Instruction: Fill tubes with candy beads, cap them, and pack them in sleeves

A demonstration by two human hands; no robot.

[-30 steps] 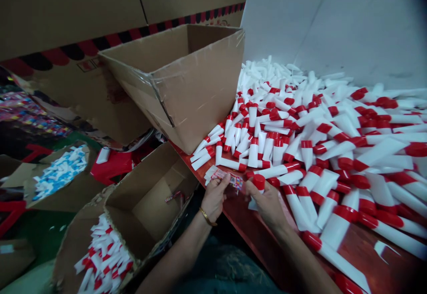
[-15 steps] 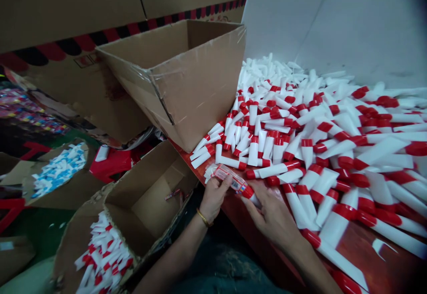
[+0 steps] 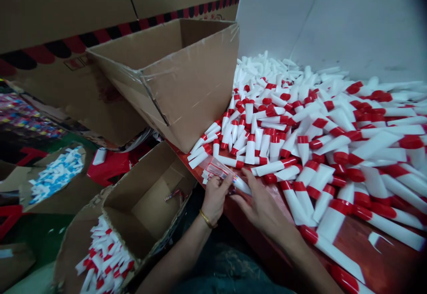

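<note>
We can't see all of the white tube (image 3: 241, 184), because the left hand (image 3: 214, 198) covers part of it and the clear wrapper (image 3: 216, 167) goes around its front. The print on the wrapper is too small and blurry for us to read. The wrapper is thin, shiny and crinkly, and the tube looks smooth. Both are just over the near edge of the red surface (image 3: 348, 245).

The left hand is pinched narrow, with its thumb on the wrapper. The right hand (image 3: 262, 205) is half open, with its thumb apart from its fingers and the tube's back end between them. We can't tell how tightly it holds on.

Next to the hands is a big heap of white tubes with red caps (image 3: 302, 145). The ones at the back hide each other, and the dark right edge cuts some off. A tall cardboard box (image 3: 195, 85) with shiny tape stands beside the heap. A lower cardboard box (image 3: 153, 200) has small wrapped things (image 3: 174, 195) in it, too dim to make out.
</note>
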